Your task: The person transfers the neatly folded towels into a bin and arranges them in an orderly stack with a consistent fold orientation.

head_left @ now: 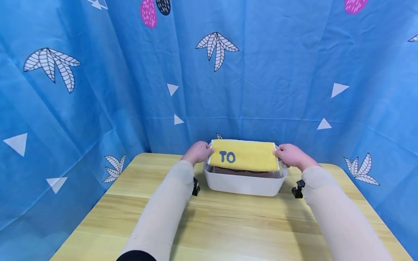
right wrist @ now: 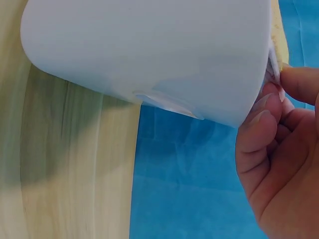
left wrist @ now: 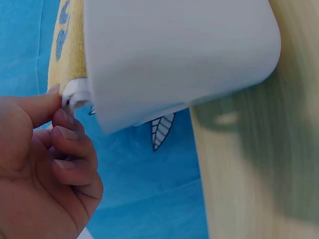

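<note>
A folded yellow towel with white edges and the blue-grey letters "TO" lies at the top of a white plastic bin in the head view. My left hand pinches its left edge between thumb and fingers. At the opposite edge my right hand pinches it the same way. Below the towel's front edge, brownish cloth shows inside the bin. Each wrist view shows a hand beside the bin's rim, gripping the towel's edge; how deep the towel's underside sits is hidden.
The bin stands near the far edge of a light wooden table. A blue patterned curtain hangs close behind and along both sides. Small black devices are strapped at the wrists.
</note>
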A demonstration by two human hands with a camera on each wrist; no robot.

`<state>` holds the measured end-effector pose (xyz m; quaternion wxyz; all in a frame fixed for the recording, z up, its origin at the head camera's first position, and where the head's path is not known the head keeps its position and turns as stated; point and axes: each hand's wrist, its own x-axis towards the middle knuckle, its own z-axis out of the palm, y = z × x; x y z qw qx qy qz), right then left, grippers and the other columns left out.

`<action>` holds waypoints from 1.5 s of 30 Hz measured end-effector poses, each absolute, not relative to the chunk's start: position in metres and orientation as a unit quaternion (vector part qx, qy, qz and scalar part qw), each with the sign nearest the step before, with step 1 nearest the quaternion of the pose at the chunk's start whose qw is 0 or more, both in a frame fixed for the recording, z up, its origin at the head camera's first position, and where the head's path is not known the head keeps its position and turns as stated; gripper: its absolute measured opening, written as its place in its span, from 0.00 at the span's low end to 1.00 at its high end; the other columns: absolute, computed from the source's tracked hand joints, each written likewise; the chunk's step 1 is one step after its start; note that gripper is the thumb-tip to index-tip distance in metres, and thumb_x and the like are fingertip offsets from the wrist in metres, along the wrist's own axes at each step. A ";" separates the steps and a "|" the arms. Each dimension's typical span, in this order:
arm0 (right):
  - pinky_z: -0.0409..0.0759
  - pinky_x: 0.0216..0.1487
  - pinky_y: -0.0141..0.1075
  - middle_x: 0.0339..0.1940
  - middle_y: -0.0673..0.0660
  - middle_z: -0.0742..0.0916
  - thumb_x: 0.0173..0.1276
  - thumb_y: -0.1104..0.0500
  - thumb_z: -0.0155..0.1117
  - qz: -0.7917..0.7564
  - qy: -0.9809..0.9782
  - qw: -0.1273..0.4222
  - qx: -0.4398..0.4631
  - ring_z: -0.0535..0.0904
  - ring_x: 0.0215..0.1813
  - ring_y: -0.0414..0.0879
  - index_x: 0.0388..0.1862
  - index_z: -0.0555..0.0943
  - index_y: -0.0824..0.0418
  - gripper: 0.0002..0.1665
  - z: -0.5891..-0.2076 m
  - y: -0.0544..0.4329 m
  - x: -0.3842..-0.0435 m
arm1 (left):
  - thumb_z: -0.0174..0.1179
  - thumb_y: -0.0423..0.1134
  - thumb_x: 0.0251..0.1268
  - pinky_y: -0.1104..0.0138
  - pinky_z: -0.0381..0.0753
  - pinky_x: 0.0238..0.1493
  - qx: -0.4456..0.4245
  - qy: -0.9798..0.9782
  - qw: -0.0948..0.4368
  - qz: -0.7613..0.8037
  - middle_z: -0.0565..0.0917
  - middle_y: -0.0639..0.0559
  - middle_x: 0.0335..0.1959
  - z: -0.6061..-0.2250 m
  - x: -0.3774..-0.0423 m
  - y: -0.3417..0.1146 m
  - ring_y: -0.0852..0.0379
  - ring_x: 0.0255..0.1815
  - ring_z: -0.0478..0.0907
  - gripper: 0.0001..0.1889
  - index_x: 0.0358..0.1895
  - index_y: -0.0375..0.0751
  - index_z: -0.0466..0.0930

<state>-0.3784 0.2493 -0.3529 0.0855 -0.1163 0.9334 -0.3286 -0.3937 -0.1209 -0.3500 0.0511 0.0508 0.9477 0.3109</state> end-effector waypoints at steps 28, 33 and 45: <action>0.69 0.24 0.39 0.18 0.51 0.68 0.80 0.52 0.50 -0.287 0.950 0.082 -0.093 0.65 0.18 0.45 0.22 0.66 0.57 0.23 -0.361 0.245 -0.391 | 0.54 0.47 0.78 0.61 0.76 0.36 -0.003 0.947 0.049 0.319 0.80 0.47 0.30 -0.366 -0.401 -0.108 0.52 0.31 0.77 0.15 0.38 0.39 0.81; 0.69 0.26 0.39 0.16 0.49 0.66 0.79 0.51 0.49 -0.263 0.957 0.080 -0.087 0.64 0.19 0.45 0.19 0.64 0.55 0.25 -0.357 0.241 -0.387 | 0.57 0.48 0.77 0.61 0.75 0.37 -0.008 0.945 0.060 0.323 0.79 0.48 0.30 -0.364 -0.398 -0.107 0.51 0.32 0.76 0.16 0.39 0.38 0.83; 0.68 0.29 0.41 0.14 0.48 0.64 0.78 0.49 0.49 -0.237 0.966 0.063 -0.088 0.61 0.18 0.44 0.17 0.63 0.54 0.26 -0.362 0.238 -0.386 | 0.58 0.50 0.76 0.59 0.75 0.40 -0.008 0.950 0.041 0.311 0.81 0.49 0.36 -0.369 -0.394 -0.109 0.50 0.39 0.76 0.14 0.40 0.41 0.82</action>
